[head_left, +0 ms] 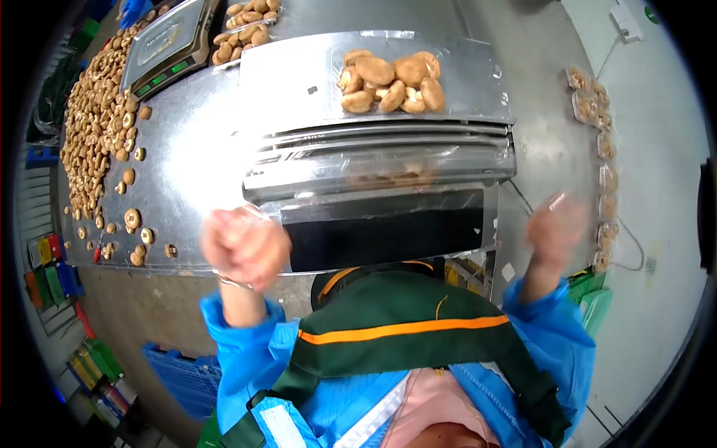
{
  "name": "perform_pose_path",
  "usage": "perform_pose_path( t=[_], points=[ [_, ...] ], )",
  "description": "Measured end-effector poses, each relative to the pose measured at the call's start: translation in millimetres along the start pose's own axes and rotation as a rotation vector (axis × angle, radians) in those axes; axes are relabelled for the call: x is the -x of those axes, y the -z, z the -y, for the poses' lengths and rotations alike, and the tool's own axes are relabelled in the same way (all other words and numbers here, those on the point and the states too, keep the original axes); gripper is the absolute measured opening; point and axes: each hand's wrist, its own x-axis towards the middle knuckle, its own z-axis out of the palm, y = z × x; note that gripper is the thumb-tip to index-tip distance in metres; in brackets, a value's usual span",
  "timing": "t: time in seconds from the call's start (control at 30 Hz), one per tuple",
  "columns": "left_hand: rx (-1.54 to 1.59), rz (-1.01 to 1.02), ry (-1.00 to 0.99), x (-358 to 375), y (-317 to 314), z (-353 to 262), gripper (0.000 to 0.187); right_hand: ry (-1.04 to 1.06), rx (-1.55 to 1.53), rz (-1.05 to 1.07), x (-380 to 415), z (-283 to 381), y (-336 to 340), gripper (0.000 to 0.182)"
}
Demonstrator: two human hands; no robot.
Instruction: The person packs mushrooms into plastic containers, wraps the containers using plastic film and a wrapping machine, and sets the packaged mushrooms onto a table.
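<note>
My left hand point(246, 246) is raised near the table's front edge, left of the wrapping machine point(299, 175). Its fingers are curled together and blurred, and what they may hold is too smeared to tell. Off the machine's right end is my right hand point(556, 228), also blurred, with its fingers not clear. On the machine's metal top rests a group of brown mushrooms point(392, 81) on clear plastic. A dark plate point(385, 230) lies along the machine's front, below its rollers.
A big heap of loose mushrooms point(97, 123) covers the left of the metal table point(179, 179). Behind it stands a scale point(166, 46), with packed trays point(239, 43) beside it. More packs point(590, 108) line the right side. A blue-gloved hand point(134, 11) shows at top left.
</note>
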Motion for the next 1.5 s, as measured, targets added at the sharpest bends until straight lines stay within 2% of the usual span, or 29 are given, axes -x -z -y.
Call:
perform_pose_path(
  t=[0.03,0.07,0.13,0.17,0.2,0.23,0.27,0.3,0.33,0.37,0.47,0.5,0.53,0.63,0.67,0.77,0.8,0.83,0.9,0.97,1.0,1.07,1.1,1.13,1.17,1.27,1.37,1.43,1.5],
  points=[
    [-0.031,-0.013,-0.13,-29,-15,-14,0.027,0.124,0.156,0.068,-18,50,-2,0.019],
    [-0.052,-0.057,-0.255,-62,-29,-28,0.03,0.291,0.361,-0.067,-74,57,-22,0.019],
    [-0.22,0.031,-0.377,-146,-14,-65,0.034,0.527,0.83,-0.477,-186,72,-64,0.023],
    [-0.548,0.203,-0.458,-183,17,-89,0.03,0.238,0.867,-0.172,-220,99,-33,0.024],
    [-0.777,0.079,-0.58,-212,54,-96,0.035,0.407,1.087,-0.354,-238,135,9,0.026],
    [-1.226,-0.083,-0.583,-221,72,-87,0.037,0.59,1.295,-0.537,-245,164,51,0.028],
    [-1.503,-0.165,-0.497,-227,89,-82,0.04,0.426,2.19,-0.714,-241,166,80,0.031],
    [-1.785,-0.226,-0.398,-232,105,-78,0.042,0.027,2.247,-0.996,-246,154,91,0.033],
    [-1.685,-0.402,-0.184,-232,117,-67,0.042,-0.303,2.292,-1.032,-248,146,97,0.034],
    [-1.691,-0.323,-0.072,-228,130,-67,0.039,-0.654,2.292,-1.065,-247,142,102,0.034],
    [-1.518,-0.242,0.099,-209,122,-61,0.037,-0.707,2.031,-0.824,-233,137,84,0.034],
    [-1.515,-0.171,0.155,-202,111,-67,0.037,-0.64,1.98,-0.817,-220,135,83,0.033],
    [-1.51,-0.107,0.332,-196,105,-74,0.045,-0.587,1.83,-0.867,-212,133,75,0.036],
    [-1.287,-0.168,0.53,-178,69,-70,0.06,-0.549,1.55,-1.046,-196,112,54,0.046],
    [-1.258,-0.175,0.551,-176,69,-66,0.069,-0.552,1.487,-1.112,-191,107,48,0.05],
    [-1.331,-0.206,0.561,-160,49,-59,0.067,-0.581,1.499,-1.192,-179,95,36,0.06],
    [-1.341,-0.177,0.522,-152,29,-51,0.066,-0.411,1.328,-1.204,-178,75,19,0.059],
    [-1.227,-0.162,0.571,-141,28,-49,0.063,-0.393,1.326,-1.177,-168,61,9,0.058],
    [-1.274,-0.073,0.519,-114,1,-33,0.062,-0.367,1.318,-1.133,-143,37,-11,0.057],
    [-1.291,-0.019,0.577,-87,-15,-21,0.062,-0.491,1.44,-1.189,-128,0,-32,0.058],
    [-1.258,-0.003,0.613,-74,-21,-16,0.062,-0.477,1.559,-1.128,-112,-15,-36,0.061],
    [-1.167,0.048,0.622,-44,-22,-7,0.062,-0.49,1.461,-1.138,-92,-42,-41,0.057],
    [-1.015,0.021,0.692,-29,-13,-8,0.067,-0.515,1.418,-1.175,-81,-48,-38,0.052],
    [-0.936,-0.032,0.654,-12,8,-6,0.071,-0.515,1.347,-1.256,-79,-56,-33,0.051],
    [-0.858,-0.082,0.614,3,32,-3,0.075,-0.55,1.408,-1.297,-69,-59,-18,0.059],
    [-0.877,-0.442,0.781,25,78,-2,0.031,-0.548,1.377,-1.316,-52,-62,10,0.056],
    [-0.836,-0.676,0.463,41,95,17,0.018,-0.389,1.158,-1.615,4,-65,25,0.057],
    [-0.986,-0.719,0.147,40,93,38,0.015,-0.156,1.19,-1.646,26,-91,27,0.053],
    [-1.097,-0.768,-0.161,31,91,60,0.016,-0.041,1.467,-1.658,46,-114,46,0.041]
  ],
)
